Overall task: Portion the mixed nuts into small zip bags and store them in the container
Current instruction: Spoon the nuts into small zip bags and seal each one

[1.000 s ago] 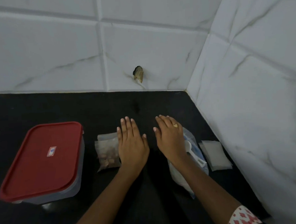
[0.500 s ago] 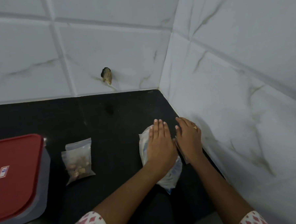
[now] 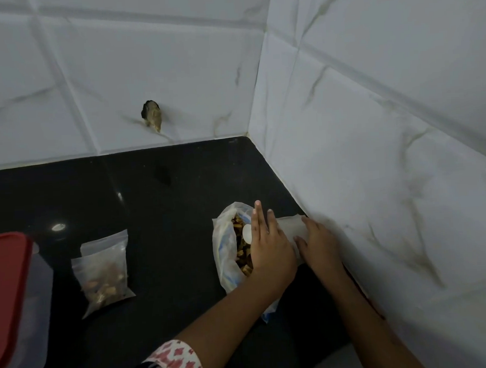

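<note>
One red-lidded container (image 3: 7,280) stands closed at the near left edge of the black counter (image 3: 167,204). One filled zip bag (image 3: 104,272) lies flat just beside it. It looks light and lumpy and is best lifted by its sealed top strip. Further right, the left hand (image 3: 270,250) rests with straight fingers on the open bulk bag of mixed nuts (image 3: 226,258), where a white scoop (image 3: 247,234) sits in the mouth. That bag is soft, slippery film and likely to slump and spill, so its rim needs steadying. Beyond, against the wall, the right hand (image 3: 319,243) covers the empty zip bags (image 3: 287,226). I cannot tell whether it pinches one. They are thin and clingy, so peel one off by a corner.
</note>
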Tool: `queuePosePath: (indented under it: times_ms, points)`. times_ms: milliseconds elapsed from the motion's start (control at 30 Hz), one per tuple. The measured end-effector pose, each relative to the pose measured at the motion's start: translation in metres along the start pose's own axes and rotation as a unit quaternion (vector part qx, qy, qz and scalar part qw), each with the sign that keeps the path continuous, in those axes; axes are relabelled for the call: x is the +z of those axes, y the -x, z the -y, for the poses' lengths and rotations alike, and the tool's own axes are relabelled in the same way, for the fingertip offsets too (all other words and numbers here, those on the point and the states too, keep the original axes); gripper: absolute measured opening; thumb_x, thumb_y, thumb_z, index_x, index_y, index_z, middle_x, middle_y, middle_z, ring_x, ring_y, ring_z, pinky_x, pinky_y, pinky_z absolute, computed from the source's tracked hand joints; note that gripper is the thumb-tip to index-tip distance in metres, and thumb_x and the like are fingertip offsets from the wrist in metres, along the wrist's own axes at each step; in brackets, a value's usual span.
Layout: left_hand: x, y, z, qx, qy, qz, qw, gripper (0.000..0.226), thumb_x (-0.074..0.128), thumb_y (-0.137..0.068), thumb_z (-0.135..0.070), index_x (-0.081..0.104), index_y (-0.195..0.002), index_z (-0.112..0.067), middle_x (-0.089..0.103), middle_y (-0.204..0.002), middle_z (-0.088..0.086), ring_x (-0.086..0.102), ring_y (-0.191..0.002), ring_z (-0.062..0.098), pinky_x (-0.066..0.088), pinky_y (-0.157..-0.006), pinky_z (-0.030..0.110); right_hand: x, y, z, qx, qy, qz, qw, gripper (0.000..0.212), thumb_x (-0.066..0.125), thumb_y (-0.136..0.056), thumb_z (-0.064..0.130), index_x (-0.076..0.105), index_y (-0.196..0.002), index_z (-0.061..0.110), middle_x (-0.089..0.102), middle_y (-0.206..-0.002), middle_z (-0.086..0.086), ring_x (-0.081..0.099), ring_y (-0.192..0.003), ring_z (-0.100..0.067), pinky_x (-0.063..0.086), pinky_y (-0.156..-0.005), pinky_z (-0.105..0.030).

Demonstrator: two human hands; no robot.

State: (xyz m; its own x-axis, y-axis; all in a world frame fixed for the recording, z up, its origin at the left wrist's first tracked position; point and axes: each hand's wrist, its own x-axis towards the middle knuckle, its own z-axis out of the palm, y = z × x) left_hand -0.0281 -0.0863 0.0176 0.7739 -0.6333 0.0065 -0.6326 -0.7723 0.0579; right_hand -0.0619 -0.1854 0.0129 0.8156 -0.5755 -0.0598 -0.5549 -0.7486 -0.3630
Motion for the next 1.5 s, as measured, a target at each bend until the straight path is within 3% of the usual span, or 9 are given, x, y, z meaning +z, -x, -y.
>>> queuePosePath:
  times_ms: [433, 533, 600, 700, 767, 867, 1033, 1333, 1500]
  points:
    - [0.003, 0.004, -0.005, -0.011, 0.111, 0.012, 0.994, 0.05, 0.03, -0.098, -0.036, 0.046, -0.13, -0.001, 0.009, -0.156, 0.017, -0.015, -0.14, 0.043, -0.017, -0.112, 0.046, -0.008, 0.0, 0.007, 0.035, -0.105, -0.088, 0.99, 0.051, 0.047, -0.083, -0.009, 0.044, -0.132, 0.005, 0.043, -0.135, -0.018, 0.041, -0.124, -0.03, 0.034, -0.101, -0.031]
    - [-0.002, 0.004, -0.001, -0.032, 0.194, -0.071, 0.978, 0.039, 0.034, -0.097, -0.028, 0.053, -0.125, -0.007, 0.032, -0.149, 0.011, 0.005, -0.142, 0.041, -0.015, -0.112, 0.042, -0.019, 0.005, 0.01, 0.022, -0.162, -0.131, 0.978, 0.051, 0.05, -0.081, -0.011, 0.047, -0.13, 0.003, 0.045, -0.129, -0.021, 0.046, -0.118, -0.035, 0.037, -0.1, -0.035]
    - [-0.003, 0.003, 0.003, -0.049, 0.29, -0.146, 0.945, 0.028, 0.045, -0.094, -0.023, 0.06, -0.114, -0.01, 0.053, -0.131, 0.006, 0.034, -0.133, 0.035, 0.004, -0.118, 0.043, -0.026, 0.011, 0.01, -0.003, -0.196, -0.144, 0.97, 0.055, 0.054, -0.08, -0.01, 0.045, -0.132, 0.004, 0.045, -0.128, -0.021, 0.049, -0.115, -0.036, 0.042, -0.099, -0.04]
    - [-0.015, 0.006, 0.014, -0.069, 0.463, -0.182, 0.865, 0.012, 0.055, -0.091, -0.015, 0.064, -0.098, -0.011, 0.066, -0.098, 0.001, 0.06, -0.092, 0.012, 0.046, -0.084, 0.018, -0.037, 0.021, 0.014, -0.035, -0.228, -0.132, 0.964, 0.062, 0.057, -0.082, -0.005, 0.037, -0.138, 0.014, 0.042, -0.13, -0.017, 0.053, -0.11, -0.031, 0.048, -0.09, -0.031]
    - [-0.023, 0.01, 0.024, -0.085, 0.517, -0.17, 0.835, 0.01, 0.055, -0.091, -0.014, 0.063, -0.097, -0.012, 0.066, -0.092, 0.0, 0.059, -0.082, 0.006, 0.046, -0.072, 0.012, -0.042, 0.025, 0.02, -0.073, -0.218, -0.137, 0.964, 0.06, 0.06, -0.084, -0.001, 0.04, -0.137, 0.017, 0.042, -0.128, -0.016, 0.055, -0.104, -0.029, 0.047, -0.082, -0.021]
    - [-0.029, 0.016, 0.041, -0.096, 0.524, -0.178, 0.827, 0.008, 0.056, -0.091, -0.014, 0.063, -0.095, -0.014, 0.066, -0.087, -0.003, 0.061, -0.08, 0.005, 0.05, -0.071, 0.016, -0.043, 0.029, 0.035, -0.136, -0.143, -0.21, 0.958, 0.045, 0.066, -0.082, 0.007, 0.055, -0.125, 0.016, 0.046, -0.125, -0.014, 0.054, -0.105, -0.027, 0.052, -0.081, -0.03]
    - [-0.037, 0.03, 0.066, -0.096, 0.523, -0.16, 0.831, 0.016, 0.054, -0.091, -0.01, 0.06, -0.086, -0.024, 0.064, -0.082, -0.007, 0.06, -0.077, -0.001, 0.048, -0.069, 0.009, -0.036, 0.036, 0.06, -0.179, -0.014, -0.313, 0.933, 0.02, 0.063, -0.077, 0.03, 0.068, -0.094, 0.019, 0.06, -0.098, -0.008, 0.056, -0.089, -0.025, 0.032, -0.074, -0.031]
    - [-0.033, 0.056, 0.091, -0.108, 0.549, -0.12, 0.82, 0.022, 0.051, -0.092, -0.01, 0.063, -0.087, -0.028, 0.064, -0.091, -0.007, 0.059, -0.085, 0.005, 0.046, -0.068, 0.015, -0.027, 0.059, 0.077, -0.159, -0.128, -0.244, 0.948, 0.008, 0.066, -0.08, 0.016, 0.061, -0.086, 0.016, 0.063, -0.083, 0.004, 0.058, -0.082, -0.017, 0.024, -0.077, -0.029]
    - [-0.03, 0.061, 0.099, -0.09, 0.559, -0.121, 0.815, 0.026, 0.049, -0.092, -0.006, 0.064, -0.084, -0.026, 0.066, -0.091, -0.003, 0.061, -0.085, 0.008, 0.047, -0.065, 0.013, -0.026, 0.069, 0.083, -0.109, -0.197, -0.125, 0.966, 0.019, 0.069, -0.08, 0.021, 0.061, -0.096, 0.015, 0.053, -0.076, 0.018, 0.056, -0.082, -0.009, 0.044, -0.091, -0.043]
